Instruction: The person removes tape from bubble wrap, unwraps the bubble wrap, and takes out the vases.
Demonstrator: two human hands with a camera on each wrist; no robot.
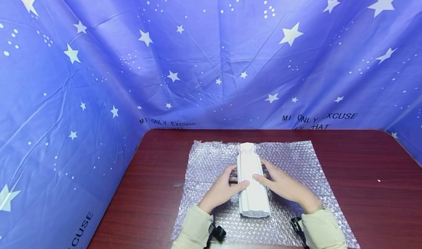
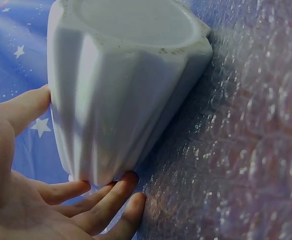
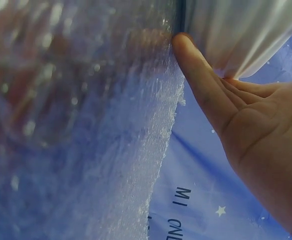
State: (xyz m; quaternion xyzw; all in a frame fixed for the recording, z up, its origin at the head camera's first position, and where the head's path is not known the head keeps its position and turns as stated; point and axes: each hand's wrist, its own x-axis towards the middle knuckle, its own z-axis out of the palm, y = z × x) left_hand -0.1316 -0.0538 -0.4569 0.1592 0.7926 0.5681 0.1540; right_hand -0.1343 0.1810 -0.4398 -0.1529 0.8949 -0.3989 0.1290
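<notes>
A white fluted vase (image 1: pixel 253 190) lies on its side on a sheet of bubble wrap (image 1: pixel 214 153), its neck toward the back and its base toward the front. My left hand (image 1: pixel 221 189) holds its left side, thumb on top and fingers lower down. From the right, my right hand (image 1: pixel 284 183) holds it the same way, thumb on top. In the left wrist view the vase's base (image 2: pixel 136 20) shows brownish specks at its rim, and the left fingertips (image 2: pixel 128 180) touch the fluted wall. The right wrist view has the right fingers (image 3: pixel 200 75) against the vase, low by the wrap.
The bubble wrap lies flat on a dark red wooden table (image 1: pixel 148 190). A blue curtain with white stars (image 1: pixel 211 58) hangs behind the table and along its sides. A small white speck (image 1: pixel 379 180) lies on the table at the right.
</notes>
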